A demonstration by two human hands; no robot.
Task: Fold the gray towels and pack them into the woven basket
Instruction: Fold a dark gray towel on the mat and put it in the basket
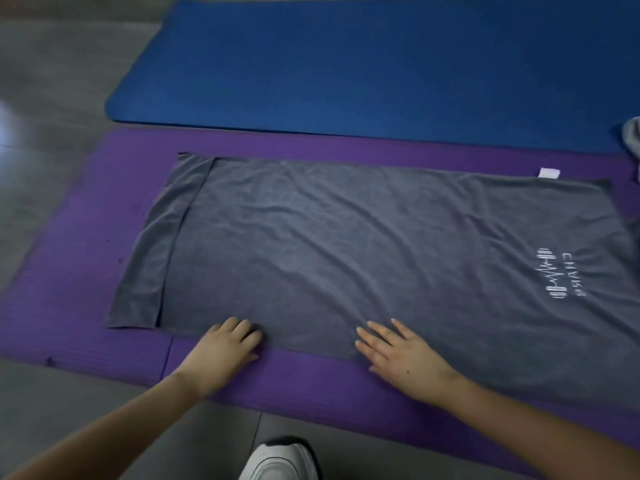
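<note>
A large dark gray terry towel lies spread flat along the middle of a ribbed purple foam exercise mat, its long sides running with the mat's length. Toward the mat's left end a strip of a lower towel layer shows past the edge of the upper layer. Toward the mat's right end the towel carries a white printed logo, and a small white fabric tag sticks out from its far hem.

The left hand rests at the towel's near edge, over the mat's near side, with its fingers curled down onto the hem; whether they pinch the cloth cannot be told. The right hand lies flat on the towel just to the right of it, fingers straight and spread, pressing the fabric against the mat and gripping nothing.

A blue foam exercise mat lies along the purple mat's far side. A crumpled pale gray cloth sits at the purple mat's far right corner. A white sneaker stands on the gray tiled floor just off the mat's near side.
</note>
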